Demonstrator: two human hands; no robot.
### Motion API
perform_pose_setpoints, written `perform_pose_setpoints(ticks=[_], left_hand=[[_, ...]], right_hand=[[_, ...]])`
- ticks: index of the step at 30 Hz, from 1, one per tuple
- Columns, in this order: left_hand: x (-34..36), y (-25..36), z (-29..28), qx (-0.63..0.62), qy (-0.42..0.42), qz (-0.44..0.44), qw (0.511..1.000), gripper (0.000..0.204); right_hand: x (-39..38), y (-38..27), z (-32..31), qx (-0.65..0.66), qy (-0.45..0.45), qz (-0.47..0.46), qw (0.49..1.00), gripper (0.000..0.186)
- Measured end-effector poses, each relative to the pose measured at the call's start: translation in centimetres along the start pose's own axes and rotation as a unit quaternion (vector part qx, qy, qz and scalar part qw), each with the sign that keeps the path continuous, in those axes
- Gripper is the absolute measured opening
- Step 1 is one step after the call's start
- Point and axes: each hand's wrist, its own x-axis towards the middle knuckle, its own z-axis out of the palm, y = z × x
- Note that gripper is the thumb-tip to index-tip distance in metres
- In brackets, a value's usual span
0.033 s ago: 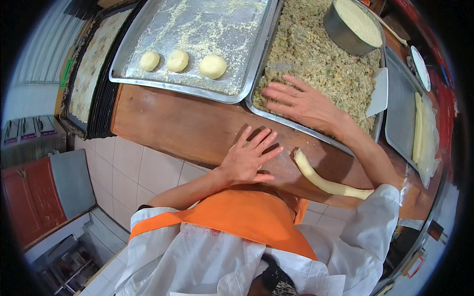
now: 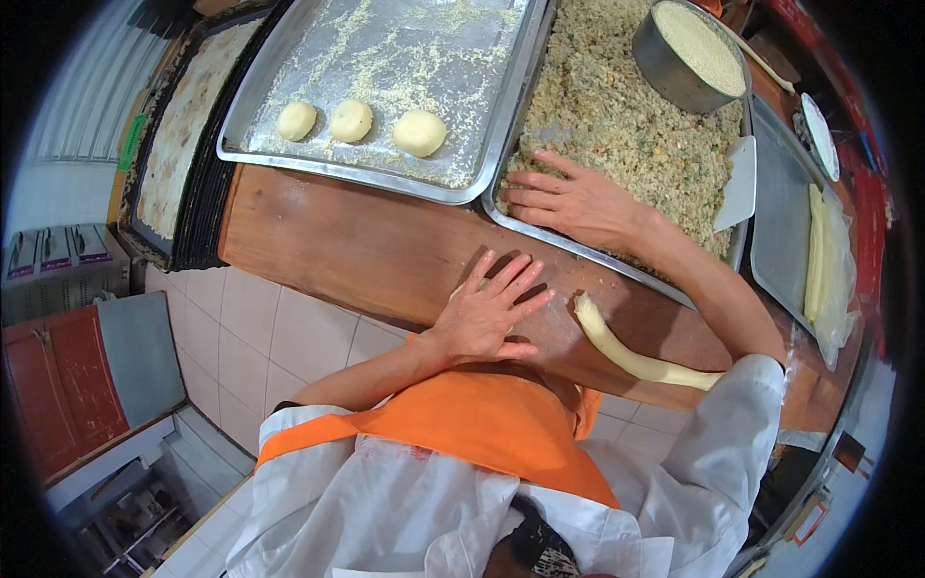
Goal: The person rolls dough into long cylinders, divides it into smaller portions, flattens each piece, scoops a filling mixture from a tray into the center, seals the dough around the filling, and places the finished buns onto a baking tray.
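My left hand (image 2: 481,318) lies palm down with spread fingers on the wooden worktop, near its front edge. A pale edge beside it looks like dough, mostly hidden under the palm. My right hand (image 2: 590,204) reaches over the near left corner of a metal tray (image 2: 617,266) of crumbly, greenish-tan filling (image 2: 617,125). Its fingers are stretched out and touch the filling at that corner; whether any is gathered under them is hidden. To the right of my left hand, a long curved rope of dough (image 2: 626,354) rests on the wood, running beneath my right forearm.
Three round dough balls (image 2: 419,133) sit on a crumb-dusted metal tray (image 2: 337,170). A round tin (image 2: 674,82) of pale grains and a white scraper (image 2: 738,183) stand in the filling. Dark baking trays (image 2: 193,183) are stacked left. Right, another tray (image 2: 776,222) holds dough strips (image 2: 820,255) and plastic.
My right hand has shifted slightly left, its fingers drawn a little closer together over the filling. My left hand and the dough rope stay nearly where they were.
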Motion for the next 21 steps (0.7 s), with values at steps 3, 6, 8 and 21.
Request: perform_pose_setpoints(ticks=[3, 6, 8, 21], left_hand=[[-0.1, 0.1, 0.2, 0.002, -0.003, -0.006, 1.0, 0.07], [-0.2, -0.1, 0.2, 0.011, 0.002, -0.007, 1.0, 0.068], [0.1, 0.0, 0.4, 0.013, 0.009, 0.003, 1.0, 0.067], [0.2, -0.1, -0.3, 0.026, 0.019, 0.006, 0.999, 0.065]], right_hand=[[1.4, 0.4, 1.8, -0.025, -0.007, 0.001, 1.0, 0.03], [2.1, 1.0, 2.7, -0.057, 0.06, 0.115, 0.99, 0.02], [2.8, 4.0, 4.6, -0.124, 0.054, 0.221, 0.966, 0.017], [0.7, 0.4, 1.5, -0.074, 0.125, 0.135, 0.98, 0.014]])
